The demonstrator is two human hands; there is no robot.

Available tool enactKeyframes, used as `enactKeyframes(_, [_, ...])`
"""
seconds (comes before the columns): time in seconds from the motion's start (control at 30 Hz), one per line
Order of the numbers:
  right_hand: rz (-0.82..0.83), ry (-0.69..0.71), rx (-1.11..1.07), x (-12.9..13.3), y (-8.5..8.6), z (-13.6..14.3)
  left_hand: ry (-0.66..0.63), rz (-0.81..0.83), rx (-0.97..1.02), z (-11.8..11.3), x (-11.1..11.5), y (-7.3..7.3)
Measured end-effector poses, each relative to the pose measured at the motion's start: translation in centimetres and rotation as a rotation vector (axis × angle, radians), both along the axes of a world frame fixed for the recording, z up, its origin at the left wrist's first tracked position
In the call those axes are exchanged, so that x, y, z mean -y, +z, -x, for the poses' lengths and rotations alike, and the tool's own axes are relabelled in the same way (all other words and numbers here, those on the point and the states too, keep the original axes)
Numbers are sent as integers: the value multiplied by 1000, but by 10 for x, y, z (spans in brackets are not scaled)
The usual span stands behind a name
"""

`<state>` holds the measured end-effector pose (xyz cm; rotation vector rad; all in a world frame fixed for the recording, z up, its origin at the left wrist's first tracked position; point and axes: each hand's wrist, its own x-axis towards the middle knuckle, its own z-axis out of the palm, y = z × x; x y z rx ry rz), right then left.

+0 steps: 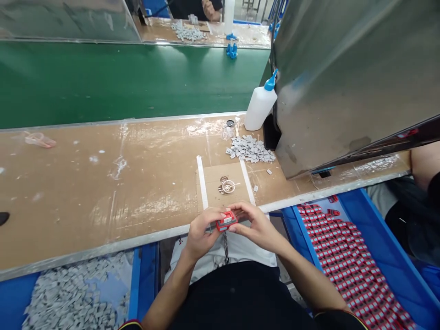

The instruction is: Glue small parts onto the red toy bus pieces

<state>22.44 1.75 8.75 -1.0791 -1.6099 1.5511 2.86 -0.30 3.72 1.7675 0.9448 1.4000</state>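
Observation:
A small red and grey plastic part (225, 223) is held over the table's front edge, between both hands. My left hand (202, 230) is closed on its left side, thumb on top. From the right, my right hand (254, 225) grips the same part, its thumb low and its fingers behind. Just beyond the hands, a small round cup (228, 186) with a thin white stick sits on a cardboard piece (215, 176) edged by white tape strips. Farther back lies a pile of small grey pieces (250, 149).
A white bottle with blue cap (260, 107) stands beside a metal housing (316, 91). Blue bins hold grey pieces (72, 293) at lower left and rows of red parts (347, 261) at right. A green belt (130, 82) crosses behind; another person's hand (210, 10) is beyond it.

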Motion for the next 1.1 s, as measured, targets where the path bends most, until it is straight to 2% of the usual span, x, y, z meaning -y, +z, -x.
enactKeyframes(0.1, [-159,-77,35,13,-3,0,-22,-21,-18,-3,4,10])
enactKeyframes(0.23, [-397,-133,156,18,4,-7,-44,18,-105,-4,4,33])
enactKeyframes(0.4, [-496,-108,226,21,13,-11,-14,75,-106,-10,4,47])
enactKeyframes(0.57, [-559,-74,269,21,16,-12,-1,24,-108,-11,5,48])
enactKeyframes(0.67, [-562,-77,218,21,12,-12,-7,-2,-127,-8,3,47])
enactKeyframes(0.83, [-353,-221,-10,26,-6,-7,-107,31,-26,-9,3,35])
enactKeyframes(0.9, [-293,-274,-60,28,-9,-7,-80,72,-48,-10,4,29])
enactKeyframes(1.0, [-372,-285,43,28,-3,-12,-59,96,-165,-12,2,27])
enactKeyframes(1.1, [-490,-173,184,25,10,-25,-126,24,-228,-14,-3,33])
